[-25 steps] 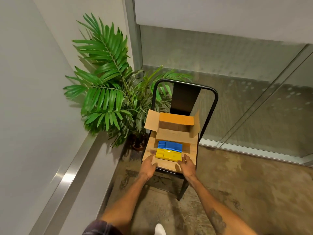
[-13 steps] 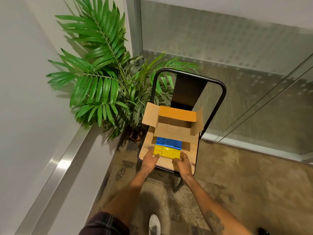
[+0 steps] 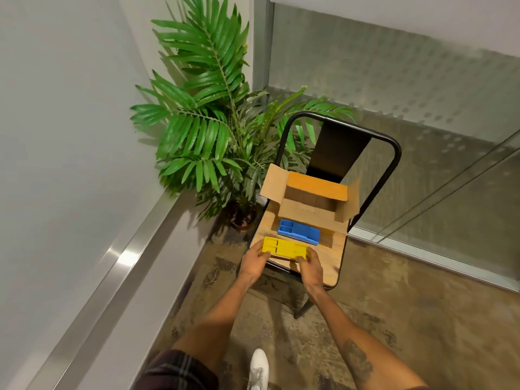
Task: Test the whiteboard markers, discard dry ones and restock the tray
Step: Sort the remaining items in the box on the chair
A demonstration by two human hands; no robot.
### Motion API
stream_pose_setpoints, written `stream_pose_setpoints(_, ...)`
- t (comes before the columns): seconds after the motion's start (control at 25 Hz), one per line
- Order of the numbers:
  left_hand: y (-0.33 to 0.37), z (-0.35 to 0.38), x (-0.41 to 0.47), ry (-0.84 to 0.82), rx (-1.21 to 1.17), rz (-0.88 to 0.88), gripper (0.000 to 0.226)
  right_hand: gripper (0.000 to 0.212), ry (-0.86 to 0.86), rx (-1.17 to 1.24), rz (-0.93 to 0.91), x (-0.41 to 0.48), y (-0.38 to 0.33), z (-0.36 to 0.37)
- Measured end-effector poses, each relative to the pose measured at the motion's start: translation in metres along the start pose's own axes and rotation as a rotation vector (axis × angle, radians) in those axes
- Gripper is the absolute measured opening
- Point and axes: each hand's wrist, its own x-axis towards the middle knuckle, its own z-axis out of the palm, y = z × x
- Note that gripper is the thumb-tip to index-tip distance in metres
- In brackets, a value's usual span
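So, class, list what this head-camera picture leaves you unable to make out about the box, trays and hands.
Cardboard box: its floor, head view, hidden by its near wall, so contents unknown.
Yellow tray: both ends, head view, covered by the left hand and right hand gripping it.
Blue tray: compartment contents, head view, too small to tell.

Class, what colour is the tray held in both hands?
Yellow tray, clearest in the head view.

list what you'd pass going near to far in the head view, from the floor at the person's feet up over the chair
shoe → yellow tray → blue tray → box → chair back
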Motion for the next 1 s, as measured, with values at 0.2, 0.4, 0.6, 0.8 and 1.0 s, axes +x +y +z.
stream_pose_setpoints(0.2, -0.038, -0.039, -0.040, 0.095, -0.075, 0.001, 0.052, 0.054, -0.075, -0.088, -0.097, -0.047, -0.001, 0.035)
stream_pose_setpoints(0.4, -0.086, -0.093, -0.108, 0.277, -0.115, 0.014, 0.054, 0.057, -0.194, -0.185, -0.214, -0.100, 0.018, 0.090)
stream_pose_setpoints(0.6, -0.127, -0.149, -0.211, 0.460, -0.227, 0.056, 0.043, 0.053, -0.295, -0.283, -0.330, -0.195, 0.027, 0.143)
stream_pose_setpoints(0.8, -0.190, -0.202, -0.317, 0.635, -0.305, 0.025, 0.047, 0.050, -0.472, -0.342, -0.416, -0.293, 0.056, 0.200)
stream_pose_setpoints(1.0, -0.256, -0.239, -0.408, 0.822, -0.344, -0.007, 0.042, 0.043, -0.628, -0.377, -0.473, -0.384, 0.089, 0.251)
